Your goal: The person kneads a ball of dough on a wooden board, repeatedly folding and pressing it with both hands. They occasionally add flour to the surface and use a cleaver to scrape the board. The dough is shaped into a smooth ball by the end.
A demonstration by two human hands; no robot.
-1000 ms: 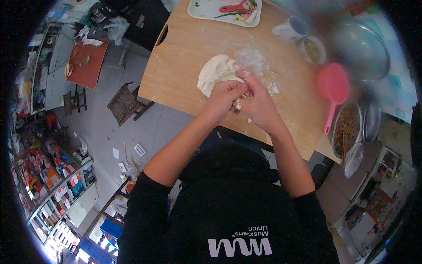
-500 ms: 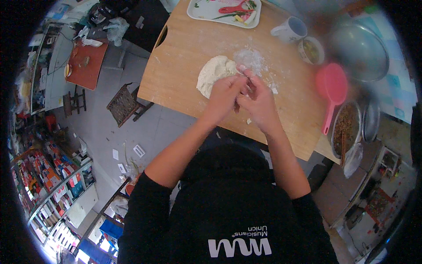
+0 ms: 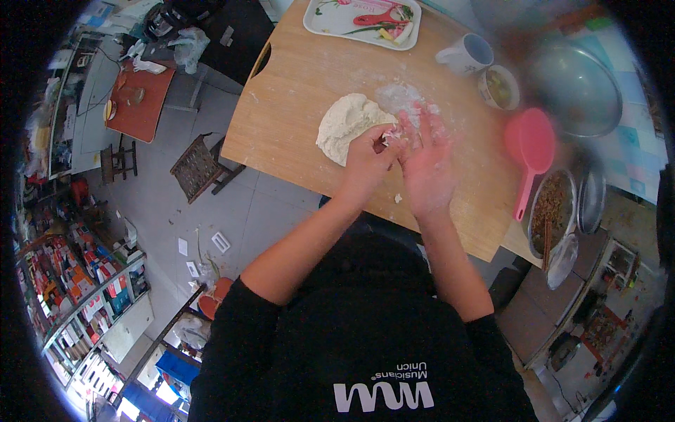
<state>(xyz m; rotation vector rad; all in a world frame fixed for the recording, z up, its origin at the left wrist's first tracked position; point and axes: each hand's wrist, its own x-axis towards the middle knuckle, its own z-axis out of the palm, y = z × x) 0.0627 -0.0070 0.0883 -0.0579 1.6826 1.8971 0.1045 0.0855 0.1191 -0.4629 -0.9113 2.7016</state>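
Observation:
A rough, pale lump of dough (image 3: 344, 125) rests on the wooden board (image 3: 281, 116), just beyond my hands. My left hand (image 3: 368, 156) is closed in a pinch beside the lump, with white dough scraps (image 3: 391, 135) at its fingertips. These fingers meet the thumb side of my right hand (image 3: 427, 172). That right hand is open, its floury fingers stretched away from me and a little blurred. Behind it, a patch of loose flour (image 3: 402, 96) whitens the board. One small dough crumb (image 3: 398, 198) lies near the board's front edge.
At the far edge lies a white tray (image 3: 337, 29) with a red peeler and vegetables. On the right stand a white mug (image 3: 467, 53), a small bowl (image 3: 498, 87), a pink ladle (image 3: 531, 141), a large metal bowl (image 3: 573, 88) and a pan of brown filling (image 3: 550, 211) with chopsticks.
My right hand has opened from a bent grip and its fingers now stretch forward. My left hand has stayed close to it, and white scraps now show at its fingertips.

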